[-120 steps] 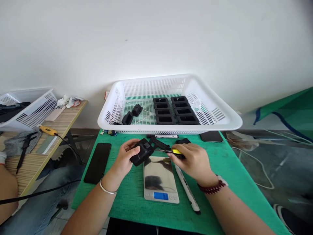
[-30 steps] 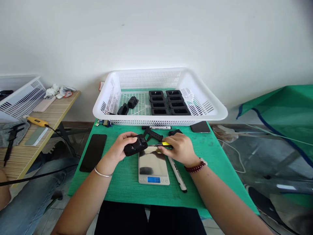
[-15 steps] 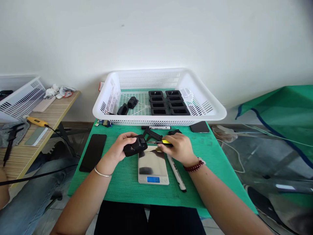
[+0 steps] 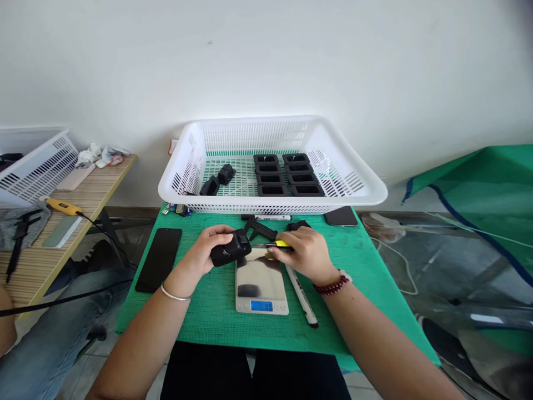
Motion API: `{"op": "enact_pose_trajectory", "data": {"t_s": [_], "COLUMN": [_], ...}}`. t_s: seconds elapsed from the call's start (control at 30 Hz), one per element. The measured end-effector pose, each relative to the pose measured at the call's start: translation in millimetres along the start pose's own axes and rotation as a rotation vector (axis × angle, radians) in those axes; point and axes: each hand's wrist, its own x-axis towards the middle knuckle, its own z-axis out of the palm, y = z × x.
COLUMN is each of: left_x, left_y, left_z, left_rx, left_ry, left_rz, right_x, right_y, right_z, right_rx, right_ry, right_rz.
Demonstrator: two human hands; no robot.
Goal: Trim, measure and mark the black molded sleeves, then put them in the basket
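- Lying toward the front edge of the table [image 4: 216, 330], the digital scale [image 4: 261, 283] is turning its display toward you, apparently for easy reading; it seems to be showing 0.0, suggesting that your held things aren't pressing on it.
- Along the scale's right edge, a white marker [image 4: 300, 297] is lying aslant, probably placed there to be within your reach.
- By the table's left edge, a dark phone [image 4: 158, 260] is lying flat, seemingly out of your way.
- Above the scale's far left corner, your left hand [image 4: 208, 247] is gripping the black part [image 4: 231, 248] from its left, thumb on top, likely leaving its right end exposed.
- Above the far right corner, your right hand [image 4: 307, 250] is gripping a yellow-handled knife [image 4: 283, 244] close to its blade, probably for control; the blade is pointing at the part, but whether it's touching I cannot tell.
- Beyond your hands, a black caliper [image 4: 264, 229] is lying toward the table's far edge.
- Along that edge, a white basket [image 4: 166, 193] is holding black frames [image 4: 268, 174] in two columns, perhaps for neat counting, and two black pieces [image 4: 226, 174] nearer its left side.
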Motion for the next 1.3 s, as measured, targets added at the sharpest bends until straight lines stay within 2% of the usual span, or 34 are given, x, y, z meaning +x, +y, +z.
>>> {"op": "enact_pose_trajectory", "data": {"t_s": [0.23,0.4,0.57,0.7,0.83,1.0,1.1,1.3], "left_x": [0,-1,-1,-1,-1,1,1,-2], "left_y": [0,0,-1,1,1,1,3,4], "left_z": [1.1,3.2,2.2,-0.5,0.1,-2.7,-5.7,-4.5], "left_rx": [-0.014,-0.009,-0.010,0.005,0.001,0.006,0.011,0.014], "left_ry": [0.067,0.061,0.077,0.070,0.067,0.073,0.058,0.005], "left_rz": [0.015,0.055,0.075,0.100,0.084,0.094,0.088,0.087], "right_x": [0,0,0,0,0,1,0,0], "right_y": [-1,-2,-5,-7,-7,-10,-10,-6], "right_z": [1,0,-2,-1,-2,-4,-4,-6], "right_rx": [-0.002,-0.030,-0.052,-0.057,-0.075,-0.038,-0.046,-0.041], "right_ry": [-0.005,0.028,0.005,-0.020,0.021,-0.004,-0.010,0.063], "right_rz": [-0.027,0.007,-0.045,-0.022,0.014,-0.056,-0.043,0.000]}}
